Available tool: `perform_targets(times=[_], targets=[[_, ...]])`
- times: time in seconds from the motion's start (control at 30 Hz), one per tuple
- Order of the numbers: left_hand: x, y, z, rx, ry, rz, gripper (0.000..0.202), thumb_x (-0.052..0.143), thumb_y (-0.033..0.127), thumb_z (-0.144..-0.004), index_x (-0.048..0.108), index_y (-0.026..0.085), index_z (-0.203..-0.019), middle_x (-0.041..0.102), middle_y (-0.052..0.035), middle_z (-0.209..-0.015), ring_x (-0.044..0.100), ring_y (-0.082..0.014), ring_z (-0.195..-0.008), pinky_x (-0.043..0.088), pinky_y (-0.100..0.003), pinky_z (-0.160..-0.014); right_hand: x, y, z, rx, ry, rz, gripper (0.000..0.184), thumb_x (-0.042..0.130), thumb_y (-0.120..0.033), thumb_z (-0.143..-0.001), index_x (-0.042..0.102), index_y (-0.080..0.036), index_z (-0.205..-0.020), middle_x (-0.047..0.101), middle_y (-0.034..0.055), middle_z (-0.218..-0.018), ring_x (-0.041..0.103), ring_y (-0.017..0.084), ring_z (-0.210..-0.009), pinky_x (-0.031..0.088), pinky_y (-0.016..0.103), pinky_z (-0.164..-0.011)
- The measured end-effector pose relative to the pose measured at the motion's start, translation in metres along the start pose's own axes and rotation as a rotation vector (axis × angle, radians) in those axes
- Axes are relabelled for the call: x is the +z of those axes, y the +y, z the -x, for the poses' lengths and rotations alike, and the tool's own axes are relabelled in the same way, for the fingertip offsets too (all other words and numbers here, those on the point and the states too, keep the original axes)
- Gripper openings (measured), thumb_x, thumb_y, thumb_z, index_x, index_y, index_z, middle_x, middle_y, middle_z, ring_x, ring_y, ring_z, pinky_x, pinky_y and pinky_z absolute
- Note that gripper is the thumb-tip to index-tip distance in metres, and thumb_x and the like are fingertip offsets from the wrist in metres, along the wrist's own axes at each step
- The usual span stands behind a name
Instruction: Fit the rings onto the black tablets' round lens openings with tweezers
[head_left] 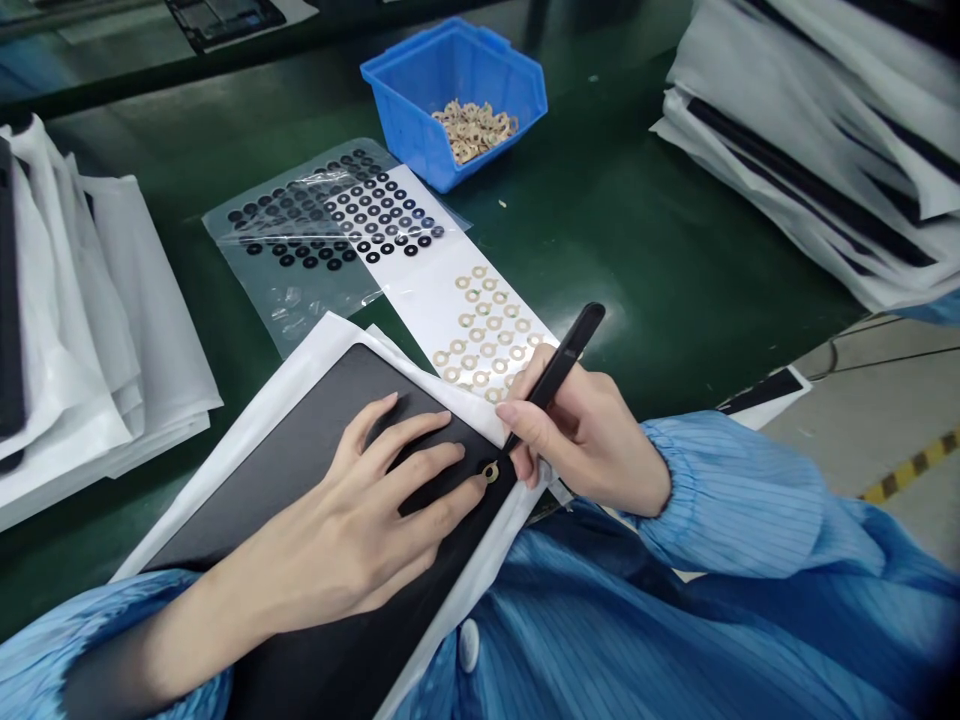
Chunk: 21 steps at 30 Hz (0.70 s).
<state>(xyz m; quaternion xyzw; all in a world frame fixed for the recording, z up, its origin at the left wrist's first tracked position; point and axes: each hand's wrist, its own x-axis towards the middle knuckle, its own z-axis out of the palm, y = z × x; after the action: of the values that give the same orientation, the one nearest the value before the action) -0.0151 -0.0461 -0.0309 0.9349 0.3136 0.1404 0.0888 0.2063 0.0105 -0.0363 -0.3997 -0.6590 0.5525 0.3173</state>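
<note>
Currently, the right hand point(577, 430) pinches black tweezers point(559, 368), their tips just beside a small gold ring point(490, 472) on a black panel point(300, 470), while the left hand point(352, 530) lies spread flat, steadying it on the green worktop point(600, 250).

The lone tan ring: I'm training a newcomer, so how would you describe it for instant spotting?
On the green workbench, find the black pad under the left hand. The tan ring lies at that hand's fingertip, by the tip of the black tool in the right hand. Unlike the rings in rows on the white sheet, it sits alone.
</note>
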Motion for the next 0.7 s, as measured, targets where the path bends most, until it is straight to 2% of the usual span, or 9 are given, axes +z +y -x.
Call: perform_targets(times=[0.1,0.3,0.47,0.7], targets=[[0.001,0.000,0.000,-0.012,0.006,0.006,0.033,0.052,0.018,-0.091,0.058,0.017,-0.123,0.062,-0.0103,-0.118,0.043,-0.0330,-0.128,0.023,-0.060,-0.111,0.000,0.000,0.001,-0.007,0.017,0.015,0.019,0.057,-0.034,-0.087,0.045,-0.024,-0.076,0.054,-0.0049,-0.046,0.057,0.015,-0.034,0.048,0.026,-0.034],[0.002,0.000,0.000,-0.020,0.016,0.012,0.030,0.053,0.017,-0.091,0.060,0.016,-0.120,0.063,-0.0105,-0.117,0.044,-0.0328,-0.128,0.022,-0.060,-0.111,0.001,0.000,0.002,0.018,0.065,-0.125,0.024,0.060,-0.040,-0.086,0.046,-0.024,-0.077,0.056,-0.0038,-0.046,0.058,0.015,-0.035,0.051,0.027,-0.034],[0.003,0.002,-0.003,-0.033,0.025,0.015,0.031,0.052,0.016,-0.091,0.059,0.014,-0.121,0.063,-0.0115,-0.116,0.045,-0.0323,-0.126,0.023,-0.060,-0.110,0.001,0.001,0.003,0.002,0.067,-0.146,0.023,0.060,-0.039,-0.086,0.047,-0.023,-0.078,0.056,-0.0040,-0.050,0.060,0.015,-0.038,0.052,0.026,-0.036],[0.005,0.021,-0.011,-0.189,0.034,-0.031,0.031,0.048,0.017,-0.094,0.059,0.018,-0.123,0.063,-0.0088,-0.115,0.051,-0.0284,-0.119,0.027,-0.058,-0.106,0.001,0.004,0.003,-0.108,0.059,-0.125,0.015,0.057,-0.027,-0.087,0.047,-0.020,-0.079,0.055,-0.0052,-0.049,0.059,0.012,-0.036,0.052,0.022,-0.035]])
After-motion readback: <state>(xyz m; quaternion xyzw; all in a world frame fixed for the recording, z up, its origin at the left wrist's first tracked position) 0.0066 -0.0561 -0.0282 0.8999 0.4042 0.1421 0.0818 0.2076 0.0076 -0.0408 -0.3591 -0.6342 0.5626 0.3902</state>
